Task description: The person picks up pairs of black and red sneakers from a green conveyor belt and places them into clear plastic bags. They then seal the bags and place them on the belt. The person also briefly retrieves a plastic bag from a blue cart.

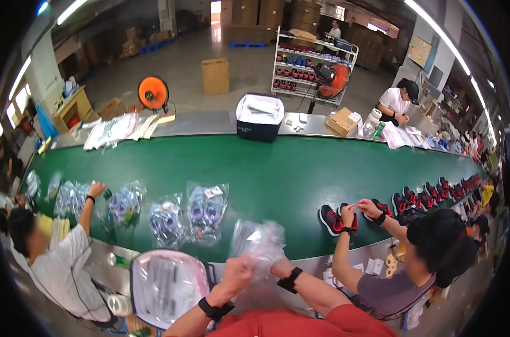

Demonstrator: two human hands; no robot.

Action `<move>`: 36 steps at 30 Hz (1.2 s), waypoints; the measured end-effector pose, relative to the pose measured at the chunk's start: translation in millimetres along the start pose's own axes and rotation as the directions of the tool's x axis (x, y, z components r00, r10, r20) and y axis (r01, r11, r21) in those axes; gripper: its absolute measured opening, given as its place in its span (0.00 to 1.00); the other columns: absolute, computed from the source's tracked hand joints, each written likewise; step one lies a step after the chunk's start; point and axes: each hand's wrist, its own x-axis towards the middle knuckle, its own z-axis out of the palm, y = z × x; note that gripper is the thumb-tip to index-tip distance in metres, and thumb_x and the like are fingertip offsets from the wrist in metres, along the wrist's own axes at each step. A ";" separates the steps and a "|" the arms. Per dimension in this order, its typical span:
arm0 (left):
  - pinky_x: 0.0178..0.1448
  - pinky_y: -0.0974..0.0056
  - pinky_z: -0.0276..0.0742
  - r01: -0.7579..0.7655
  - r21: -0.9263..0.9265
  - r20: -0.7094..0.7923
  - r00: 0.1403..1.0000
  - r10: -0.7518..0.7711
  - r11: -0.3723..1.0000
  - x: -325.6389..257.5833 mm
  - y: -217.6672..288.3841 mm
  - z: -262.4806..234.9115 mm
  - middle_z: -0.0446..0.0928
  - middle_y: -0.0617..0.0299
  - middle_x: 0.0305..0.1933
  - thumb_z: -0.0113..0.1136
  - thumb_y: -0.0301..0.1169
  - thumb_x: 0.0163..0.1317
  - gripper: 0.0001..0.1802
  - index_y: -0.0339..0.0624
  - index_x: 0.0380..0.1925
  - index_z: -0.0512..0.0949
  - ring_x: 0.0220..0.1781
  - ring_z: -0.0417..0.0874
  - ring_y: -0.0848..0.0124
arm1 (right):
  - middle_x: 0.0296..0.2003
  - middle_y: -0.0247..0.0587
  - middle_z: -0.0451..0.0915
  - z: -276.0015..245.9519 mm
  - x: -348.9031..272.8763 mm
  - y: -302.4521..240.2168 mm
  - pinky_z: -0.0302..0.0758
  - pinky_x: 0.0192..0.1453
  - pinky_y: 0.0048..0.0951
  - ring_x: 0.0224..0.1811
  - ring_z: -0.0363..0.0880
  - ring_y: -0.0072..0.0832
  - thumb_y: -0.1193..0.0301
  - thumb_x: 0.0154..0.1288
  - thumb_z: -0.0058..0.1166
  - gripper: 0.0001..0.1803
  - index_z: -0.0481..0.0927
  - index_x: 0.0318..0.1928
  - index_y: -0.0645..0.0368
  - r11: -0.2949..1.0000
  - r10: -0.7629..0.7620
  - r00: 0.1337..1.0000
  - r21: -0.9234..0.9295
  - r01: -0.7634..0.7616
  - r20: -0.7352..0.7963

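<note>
Over the near edge of the green conveyor belt (288,219), both my hands are at a clear plastic bag (258,238), blurred by motion. My left hand (239,276) is closed on the bag's lower left part. At its lower right, my right hand (279,268) grips the plastic, its fingers mostly covered by it. Whether anything is inside the bag I cannot make out. Just left on the belt lies a bagged pair of light blue and purple clogs (206,210), and beside it another bagged pair (165,220).
A tub (168,283) lined with clear bags stands at my lower left. Co-workers sit close on both sides; the right one's hands (360,210) are at black-and-red sneakers (329,220). Across the belt stand a dark blue cooler box (259,130) and a cardboard box (343,121).
</note>
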 end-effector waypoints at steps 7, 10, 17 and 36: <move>0.23 0.70 0.56 0.135 -0.144 -0.281 0.944 -0.171 0.980 39.2 -42.7 -43.7 0.63 0.70 0.16 0.56 0.30 0.63 0.11 0.35 0.25 0.73 0.22 0.59 0.82 | 0.34 0.49 0.81 10.0 6.7 -33.0 0.74 0.41 0.46 0.37 0.80 0.46 0.62 0.60 0.45 0.14 0.80 0.40 0.54 0.960 0.052 0.991 0.278 -0.015 -0.124; 0.26 0.70 0.57 0.126 -0.140 -0.244 0.957 -0.158 0.982 40.6 -33.8 -34.9 0.65 0.70 0.19 0.55 0.30 0.63 0.12 0.35 0.23 0.71 0.24 0.60 0.82 | 0.38 0.50 0.80 14.0 -4.2 -22.1 0.73 0.45 0.44 0.41 0.78 0.47 0.62 0.63 0.44 0.15 0.79 0.43 0.53 0.945 0.054 0.996 0.326 -0.030 -0.066; 0.27 0.70 0.58 0.135 -0.117 -0.236 0.958 -0.160 0.984 38.1 -26.0 -25.1 0.66 0.73 0.23 0.53 0.35 0.66 0.14 0.35 0.26 0.72 0.26 0.61 0.82 | 0.37 0.50 0.80 -38.0 -49.6 -25.3 0.74 0.44 0.38 0.40 0.79 0.45 0.64 0.63 0.47 0.15 0.78 0.44 0.61 0.564 -0.007 0.927 0.764 0.313 -0.374; 0.24 0.71 0.52 0.121 -0.147 -0.228 0.962 -0.153 0.982 37.6 -13.7 5.6 0.61 0.76 0.19 0.55 0.36 0.66 0.15 0.38 0.22 0.72 0.22 0.57 0.84 | 0.25 0.33 0.79 -26.4 -121.2 23.5 0.74 0.33 0.20 0.27 0.77 0.17 0.68 0.69 0.48 0.12 0.78 0.40 0.65 0.316 0.411 0.796 0.888 0.333 -0.445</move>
